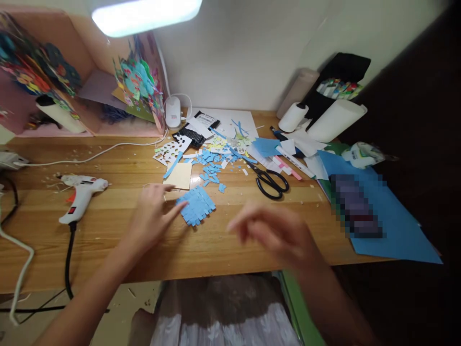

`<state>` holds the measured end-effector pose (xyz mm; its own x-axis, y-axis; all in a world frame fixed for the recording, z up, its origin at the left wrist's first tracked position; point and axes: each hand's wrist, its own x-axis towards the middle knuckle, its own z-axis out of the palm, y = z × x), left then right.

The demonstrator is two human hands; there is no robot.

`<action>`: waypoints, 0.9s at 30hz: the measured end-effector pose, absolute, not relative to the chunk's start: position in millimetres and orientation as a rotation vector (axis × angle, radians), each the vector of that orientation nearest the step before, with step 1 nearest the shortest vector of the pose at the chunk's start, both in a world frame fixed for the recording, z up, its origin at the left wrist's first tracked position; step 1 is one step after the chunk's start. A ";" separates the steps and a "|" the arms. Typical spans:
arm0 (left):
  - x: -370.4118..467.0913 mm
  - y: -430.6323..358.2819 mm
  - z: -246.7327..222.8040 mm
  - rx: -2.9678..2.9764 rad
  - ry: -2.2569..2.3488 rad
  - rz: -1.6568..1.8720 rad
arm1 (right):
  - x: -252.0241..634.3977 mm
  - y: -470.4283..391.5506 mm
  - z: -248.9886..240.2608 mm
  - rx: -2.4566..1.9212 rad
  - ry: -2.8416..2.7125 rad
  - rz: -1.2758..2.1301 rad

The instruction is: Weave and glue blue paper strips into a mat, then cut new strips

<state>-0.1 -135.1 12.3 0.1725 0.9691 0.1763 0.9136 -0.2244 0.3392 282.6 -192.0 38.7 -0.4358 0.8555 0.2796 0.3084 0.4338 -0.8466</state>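
Note:
A square of overlapping small blue paper pieces (pixel 197 206) lies on the table in front of me. My left hand (pixel 153 211) rests at its left side, with thumb and fingers apart and the thumb tip on the square's edge. To the right, my right hand (pixel 275 233) hovers over the table, away from the square. It is blurred, with the fingers partly curled, so whether it holds anything is unclear. Just behind the square are a cream paper pad (pixel 182 176) and loose blue paper scraps (pixel 211 168). Black-handled scissors (pixel 272 185) lie beyond my right hand.
A white glue gun (pixel 81 194) with a black cord lies at left. Blue paper sheets (pixel 399 226) overlap the right edge, with a pixelated object on top. White rolls (pixel 336 122) stand at back right, a pink box (pixel 86 48) at back left. A lamp (pixel 147 17) hangs above.

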 end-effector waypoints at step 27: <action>45.7 -87.6 46.5 1.717 1.030 1.087 | 324.8 -102.5 41.3 -1.387 -1.327 1.558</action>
